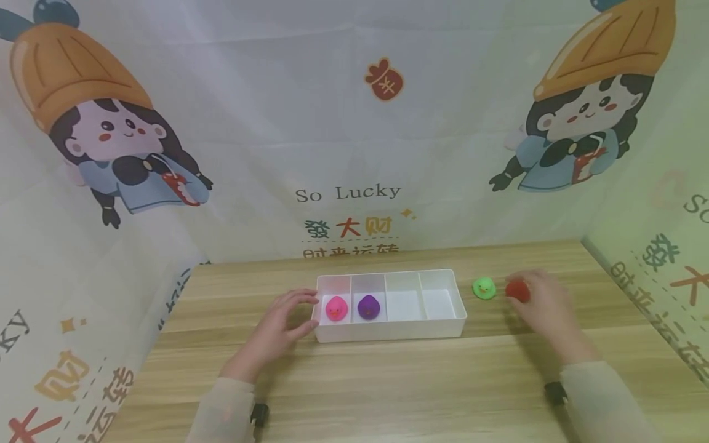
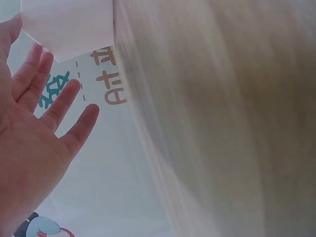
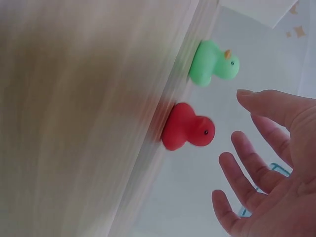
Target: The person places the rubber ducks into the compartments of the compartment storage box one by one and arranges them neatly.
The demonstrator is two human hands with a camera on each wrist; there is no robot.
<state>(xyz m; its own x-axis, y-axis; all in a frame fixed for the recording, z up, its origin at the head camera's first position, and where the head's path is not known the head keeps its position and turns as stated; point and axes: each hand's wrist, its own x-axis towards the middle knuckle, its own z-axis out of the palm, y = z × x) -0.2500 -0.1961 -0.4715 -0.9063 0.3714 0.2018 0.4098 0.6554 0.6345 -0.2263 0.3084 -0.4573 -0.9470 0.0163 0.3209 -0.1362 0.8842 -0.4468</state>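
Note:
A white four-section box (image 1: 390,332) stands on the table. In its leftmost section sits a pink rubber duck (image 1: 336,310), and a purple rubber duck (image 1: 368,307) occupies the section beside it. My left hand (image 1: 275,329) is at the box's left end, thumb and fingers spread around that end; whether it touches is hard to tell. To the right of the box, a green rubber duck (image 1: 484,288) and a red rubber duck (image 3: 185,127) stand on the table. Over the red one hovers my right hand (image 1: 545,307), its fingers loosely spread and apart from the duck in the right wrist view.
The wooden table (image 1: 382,387) extends in front of the box. Behind it and at both sides hangs a printed cloth (image 1: 266,123) with cartoon figures and lettering. The box's two right sections hold nothing.

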